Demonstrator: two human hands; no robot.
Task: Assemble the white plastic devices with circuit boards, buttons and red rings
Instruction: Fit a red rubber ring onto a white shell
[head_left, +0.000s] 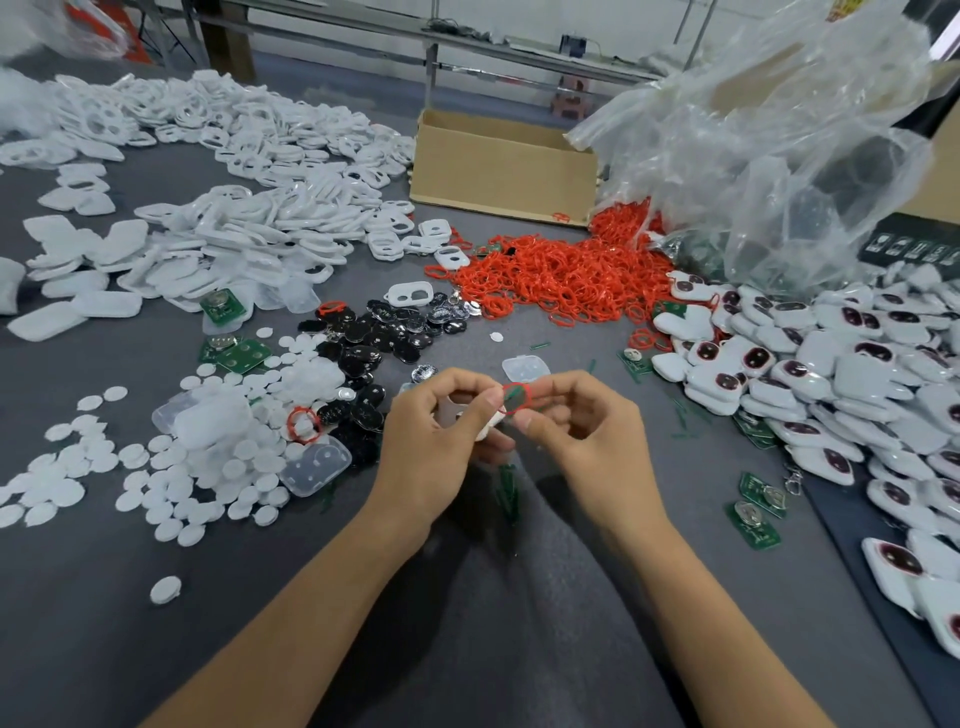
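Gripping the white plastic device (487, 425) between curled fingers and thumb, the left hand (436, 436) holds it above the grey table (519, 623), near the centre of the view. The right hand (592, 436) meets it from the other side, its thumb and forefinger closed on a red ring (515, 399) at the upper end of the device. A green surface shows inside the ring; whether the ring is seated cannot be told. The remaining fingers of the right hand are loosely curled and hold nothing.

Surrounding parts, from near to far:

- A clear cover (525, 368) lies on the table just beyond the hands.
- A cluster of black buttons (384, 338) lies to the left of the hands, beyond them.
- White discs (171, 467) are scattered left of the buttons, mixed with clear covers and one loose red ring.
- Green circuit boards (758, 514) lie to the right of the hands; others (236, 356) lie on the left, near the discs.
- A heap of assembled devices (831, 364) fills the right side.
- A pile of red rings (561, 275) lies beyond the buttons.
- White shells (234, 208) cover the far left of the table.
- A cardboard box (498, 166) stands behind the ring pile, beside a clear plastic bag (779, 156).
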